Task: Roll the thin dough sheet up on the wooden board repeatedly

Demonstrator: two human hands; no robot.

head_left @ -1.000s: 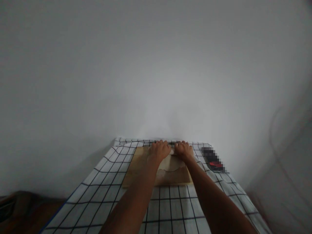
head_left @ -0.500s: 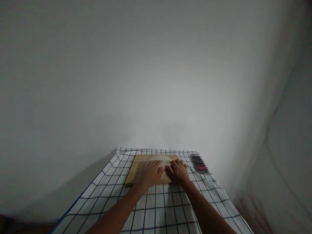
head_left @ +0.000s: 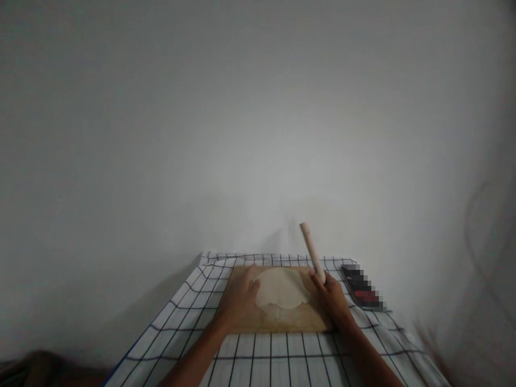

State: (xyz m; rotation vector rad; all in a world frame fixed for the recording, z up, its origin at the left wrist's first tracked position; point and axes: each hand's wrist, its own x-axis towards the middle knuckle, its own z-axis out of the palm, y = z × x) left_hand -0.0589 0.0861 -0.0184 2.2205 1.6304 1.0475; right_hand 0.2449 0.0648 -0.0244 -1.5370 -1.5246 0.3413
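Note:
A flat, pale sheet of dough (head_left: 282, 289) lies on a wooden board (head_left: 282, 325), its near edge uneven. My right hand (head_left: 334, 297) is closed around the lower end of a light wooden rolling pin (head_left: 311, 247), which points up and away, tilted a little left, clear of the dough. At the dough's left edge is my left hand (head_left: 237, 296), thumb and fingers apart, holding nothing; I cannot tell whether it touches the dough or only the board.
A white cloth with dark checks (head_left: 262, 355) covers the table. To the right of the board lies a dark, pixelated flat object (head_left: 363, 287) with a red patch. A pale wall (head_left: 258, 134) rises behind the table's far edge.
My hands have moved apart from over the dough, uncovering it. The right hand now holds the rolling pin raised at an angle. The camera view has shifted slightly.

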